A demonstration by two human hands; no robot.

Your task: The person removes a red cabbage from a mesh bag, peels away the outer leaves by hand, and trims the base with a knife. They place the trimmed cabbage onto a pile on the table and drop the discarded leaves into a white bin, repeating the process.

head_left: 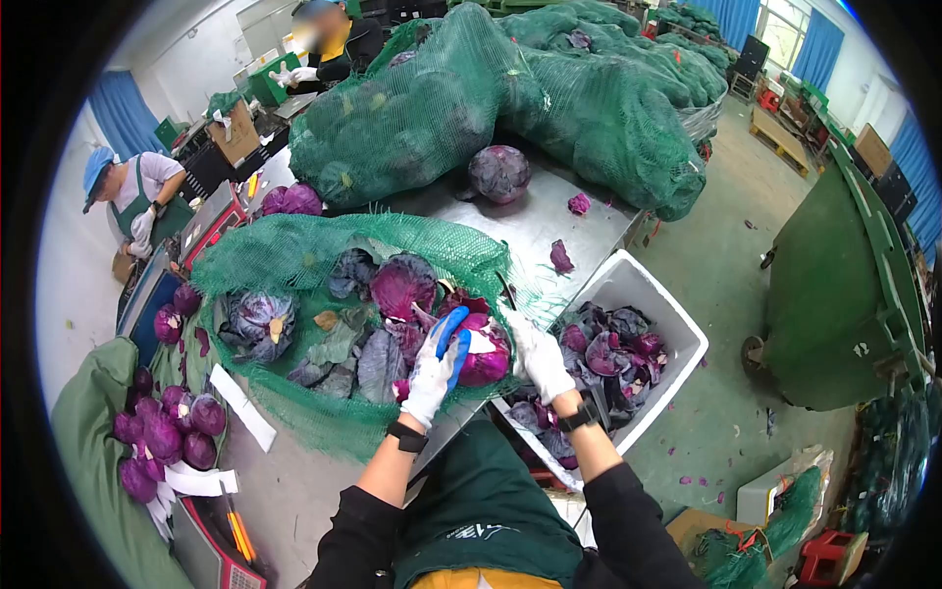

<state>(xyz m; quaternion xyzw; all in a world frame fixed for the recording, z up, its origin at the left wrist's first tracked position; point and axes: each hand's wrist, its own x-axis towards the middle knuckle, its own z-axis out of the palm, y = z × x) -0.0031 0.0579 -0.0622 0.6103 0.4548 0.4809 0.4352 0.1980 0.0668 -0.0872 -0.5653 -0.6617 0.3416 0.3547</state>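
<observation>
A purple cabbage (484, 355) with a pale cut patch sits at the near edge of an open green net bag (392, 234). My left hand (438, 365), in a white and blue glove, rests on its left side with fingers spread. Gloved in white, my right hand (535, 355) is at the cabbage's right; its fingers are closed around a thin dark tool (506, 291) that points up. Loose dark leaves (381, 365) and another cabbage (259, 326) lie on the net.
A white foam box (689, 344) of leaves stands at right. Full green net bags (402, 128) and a cabbage (499, 174) lie behind. Trimmed cabbages (162, 434) are at left. Two people (147, 191) are beyond the table. A green bin (834, 285) stands far right.
</observation>
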